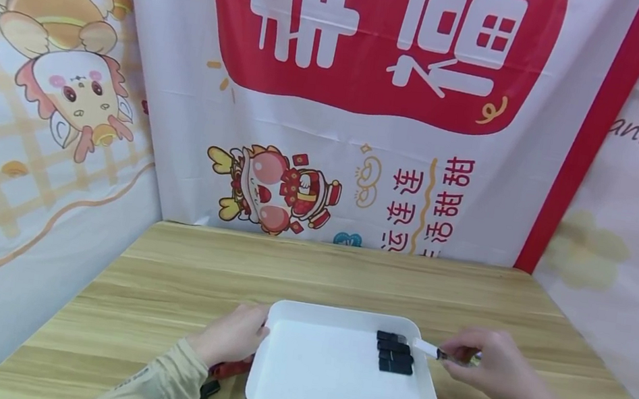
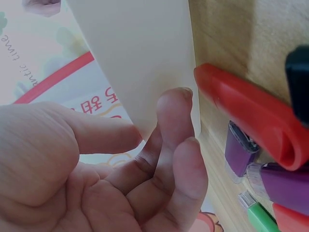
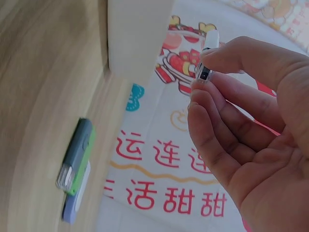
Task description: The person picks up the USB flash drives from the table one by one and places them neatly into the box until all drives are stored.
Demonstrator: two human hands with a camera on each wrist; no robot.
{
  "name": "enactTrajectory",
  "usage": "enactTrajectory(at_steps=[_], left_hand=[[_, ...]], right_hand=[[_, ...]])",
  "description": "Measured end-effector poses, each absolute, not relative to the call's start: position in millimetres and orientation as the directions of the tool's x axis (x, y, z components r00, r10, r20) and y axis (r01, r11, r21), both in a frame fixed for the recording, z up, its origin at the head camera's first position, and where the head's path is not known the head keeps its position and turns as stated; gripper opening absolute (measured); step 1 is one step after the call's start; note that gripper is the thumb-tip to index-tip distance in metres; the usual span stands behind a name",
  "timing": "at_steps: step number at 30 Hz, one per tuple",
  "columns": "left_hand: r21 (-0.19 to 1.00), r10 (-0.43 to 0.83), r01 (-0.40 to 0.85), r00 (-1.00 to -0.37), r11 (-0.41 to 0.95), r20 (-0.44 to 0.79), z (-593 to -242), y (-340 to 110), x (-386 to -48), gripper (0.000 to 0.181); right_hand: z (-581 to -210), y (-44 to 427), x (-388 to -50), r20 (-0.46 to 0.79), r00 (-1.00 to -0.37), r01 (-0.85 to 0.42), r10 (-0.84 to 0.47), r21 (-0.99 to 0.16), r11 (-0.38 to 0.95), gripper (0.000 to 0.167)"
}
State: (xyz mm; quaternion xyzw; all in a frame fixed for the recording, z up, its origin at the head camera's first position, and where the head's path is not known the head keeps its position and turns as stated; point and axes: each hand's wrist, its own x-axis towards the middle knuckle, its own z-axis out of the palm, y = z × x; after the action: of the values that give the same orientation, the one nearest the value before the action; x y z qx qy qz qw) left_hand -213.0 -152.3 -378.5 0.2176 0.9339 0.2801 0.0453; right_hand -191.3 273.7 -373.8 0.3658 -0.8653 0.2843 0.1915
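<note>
A shallow white tray (image 1: 320,370) lies on the table. My left hand (image 1: 235,336) is at its left side; up close in the left wrist view, the thumb and fingers pinch the edge of the tray wall. Over the tray's right rim, my right hand (image 1: 489,363) pinches a small white-and-black stick (image 3: 207,55) with a clear end, held between thumb and fingertips. Its white part points toward the tray. Several short black sticks (image 1: 396,355) lie in a column inside the tray, near its right wall.
Left of the tray lie a red, tapered holder-like object (image 2: 251,113), purple sticks (image 2: 289,186) with clear ends and a green stick (image 2: 260,215). A grey-green stick (image 3: 77,154) and a blue one (image 3: 76,193) lie right of it. Printed cloth (image 1: 478,201) hangs behind the table.
</note>
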Motion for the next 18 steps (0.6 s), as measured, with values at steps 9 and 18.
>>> enactTrajectory(at_steps=[9, 18], left_hand=[[0.568, 0.432, 0.373, -0.901, 0.734, 0.033, -379, -151, -214, 0.018], [0.555, 0.423, 0.363, -0.906, 0.749, 0.022, -379, -151, -215, 0.017]], right_hand=[[-369, 258, -193, 0.471, -0.688, -0.719, -0.552, -0.337, 0.608, 0.023], [-359, 243, -194, 0.371, -0.685, -0.728, -0.627, -0.357, 0.585, 0.02]])
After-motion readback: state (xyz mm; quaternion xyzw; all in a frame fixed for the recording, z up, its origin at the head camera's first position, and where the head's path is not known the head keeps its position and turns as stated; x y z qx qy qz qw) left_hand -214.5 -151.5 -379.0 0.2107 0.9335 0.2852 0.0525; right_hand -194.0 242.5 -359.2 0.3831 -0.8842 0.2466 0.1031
